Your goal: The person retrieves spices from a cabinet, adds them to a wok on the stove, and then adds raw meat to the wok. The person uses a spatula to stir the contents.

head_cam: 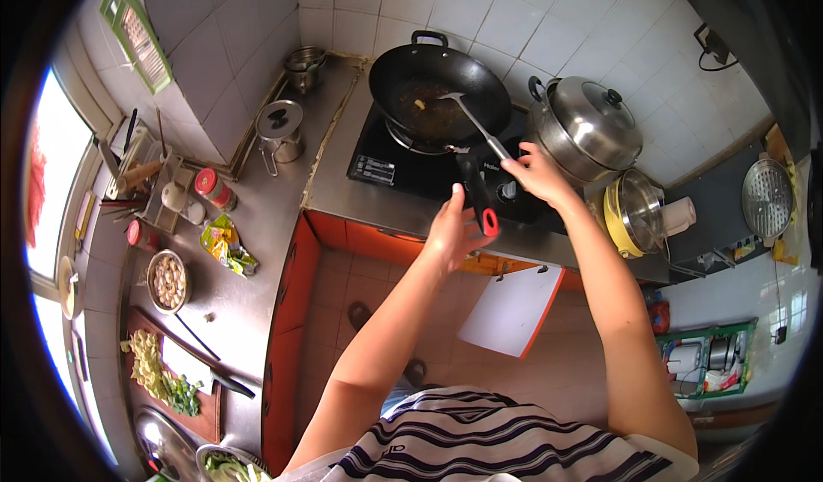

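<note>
A black wok [411,64] sits on the gas stove's burner, with brownish liquid and one small yellowish piece in its bottom. My right hand [540,173] grips the handle of a metal spatula [476,122], whose blade is inside the wok. Just left of the wok's black-and-red handle [474,183] is my left hand [450,228], thumb raised and fingers apart. Its fingertips reach close to the handle's red end; whether they touch it cannot be seen clearly. Below the wok, the black glass stovetop [424,173] shows a control knob [508,190].
Right of the wok stands a lidded steel pot [588,128], then a yellow electric cooker [620,215]. A cabinet door [511,308] hangs open below the counter. On the left counter are a cleaver [186,363], chopped vegetables [151,360], a pan of garlic [169,280] and a lidded steel pitcher [281,131].
</note>
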